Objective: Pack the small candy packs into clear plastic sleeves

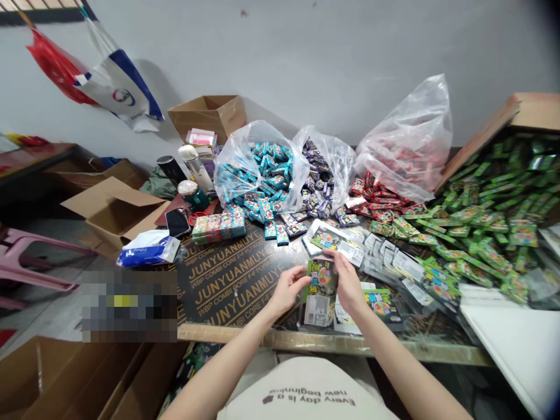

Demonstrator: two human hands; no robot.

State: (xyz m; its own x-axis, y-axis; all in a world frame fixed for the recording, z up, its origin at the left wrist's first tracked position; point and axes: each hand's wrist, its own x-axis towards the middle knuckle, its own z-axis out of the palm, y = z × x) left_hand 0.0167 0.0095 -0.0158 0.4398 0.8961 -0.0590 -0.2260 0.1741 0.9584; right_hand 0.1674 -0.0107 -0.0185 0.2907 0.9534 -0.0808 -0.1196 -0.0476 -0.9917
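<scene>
A printed packet (321, 283), green and black with a pale grey panel at its lower end, is held over the near part of the table. My left hand (289, 290) pinches its left edge between thumb and fingers. On its right edge my right hand (349, 283) is closed, with the fingers partly behind it. Just beyond lies a similar card (335, 242) in clear plastic. Another printed packet (381, 304) rests under my right forearm, and several clear-wrapped packets (405, 265) overlap to the right.
Clear bags of blue (271, 169), purple (319, 166) and red small boxes (405, 151) stand along the wall. Green boxes (485, 227) spill from a carton at right. At left are a wrapped bundle (219, 226), a phone (177, 222), a flask (195, 166) and a tissue pack (149, 248). A wooden strip (236, 334) edges the table.
</scene>
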